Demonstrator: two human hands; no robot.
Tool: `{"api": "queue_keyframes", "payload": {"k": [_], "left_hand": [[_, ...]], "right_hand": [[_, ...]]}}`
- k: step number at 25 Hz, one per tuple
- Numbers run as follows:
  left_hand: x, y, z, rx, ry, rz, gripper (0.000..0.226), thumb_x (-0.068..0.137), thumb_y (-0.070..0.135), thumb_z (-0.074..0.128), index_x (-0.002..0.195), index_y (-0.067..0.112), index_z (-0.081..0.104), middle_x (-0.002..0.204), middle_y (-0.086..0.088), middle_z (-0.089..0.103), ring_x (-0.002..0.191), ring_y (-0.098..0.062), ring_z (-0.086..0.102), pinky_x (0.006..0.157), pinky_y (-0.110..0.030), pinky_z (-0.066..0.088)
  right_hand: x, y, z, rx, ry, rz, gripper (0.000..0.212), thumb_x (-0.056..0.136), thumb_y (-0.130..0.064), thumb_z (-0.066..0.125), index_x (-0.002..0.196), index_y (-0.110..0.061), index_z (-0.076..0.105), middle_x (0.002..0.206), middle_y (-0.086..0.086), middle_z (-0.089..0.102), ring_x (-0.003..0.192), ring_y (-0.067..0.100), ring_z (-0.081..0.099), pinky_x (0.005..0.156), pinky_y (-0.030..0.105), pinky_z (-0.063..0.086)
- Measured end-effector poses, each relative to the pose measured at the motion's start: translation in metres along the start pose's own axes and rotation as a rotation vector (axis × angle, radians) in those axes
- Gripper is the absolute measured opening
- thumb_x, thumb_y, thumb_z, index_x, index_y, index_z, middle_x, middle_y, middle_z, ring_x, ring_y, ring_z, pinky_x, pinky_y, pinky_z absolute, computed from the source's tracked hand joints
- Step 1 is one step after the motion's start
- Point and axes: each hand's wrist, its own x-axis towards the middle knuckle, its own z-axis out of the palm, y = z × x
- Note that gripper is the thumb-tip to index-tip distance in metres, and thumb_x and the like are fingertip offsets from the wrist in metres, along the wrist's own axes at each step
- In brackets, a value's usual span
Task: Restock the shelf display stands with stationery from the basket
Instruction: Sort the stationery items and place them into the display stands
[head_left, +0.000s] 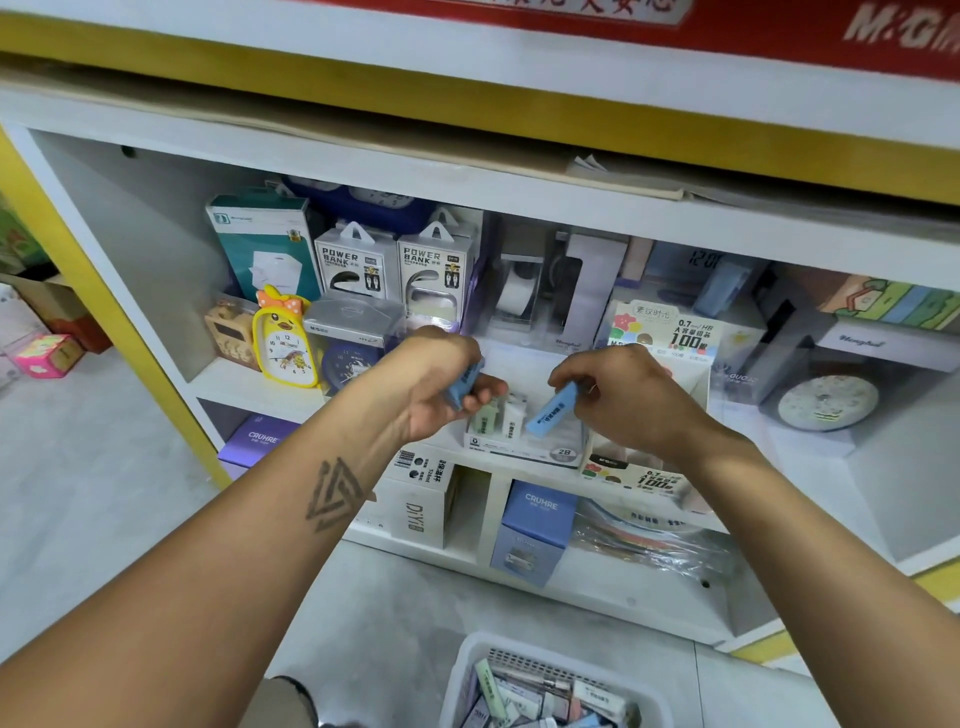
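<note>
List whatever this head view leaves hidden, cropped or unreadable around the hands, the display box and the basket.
- Left hand: its blue item is mostly wrapped by the fingers.
- Display box: hands cover most of its contents.
- Basket: the bottom edge cuts it off.
- Blue pack in the right hand: print too small to read.

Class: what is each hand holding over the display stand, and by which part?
Right hand pinches a blue case by its upper end. Left hand grips another blue case around its middle.
</note>
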Motion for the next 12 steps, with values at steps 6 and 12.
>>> {"api": "queue_keyframes", "payload": {"k": [6,12], "left_hand": [[0.002,-0.004,0.000,0.013,-0.025,0.022,0.021,0.099,0.012,0.054,0.120,0.013,0.059,0.072,-0.014,0.072,0.052,-0.022,0.064,0.046,-0.025,0.049],[-0.002,-0.003,0.004,-0.049,-0.064,-0.008,0.028,0.097,-0.003,0.044,0.119,0.007,0.057,0.089,-0.016,0.059,0.062,-0.022,0.060,0.047,-0.023,0.050]], "right_hand": [[-0.002,0.000,0.008,-0.111,-0.073,-0.033,0.034,0.090,0.001,0.056,0.111,-0.018,0.076,0.112,0.003,0.073,0.106,0.022,0.064,0.093,0.034,0.053],[-0.003,-0.007,0.015,-0.119,-0.131,-0.086,0.037,0.096,-0.006,0.052,0.125,-0.021,0.067,0.122,0.001,0.068,0.112,0.021,0.062,0.098,0.036,0.051]]}}
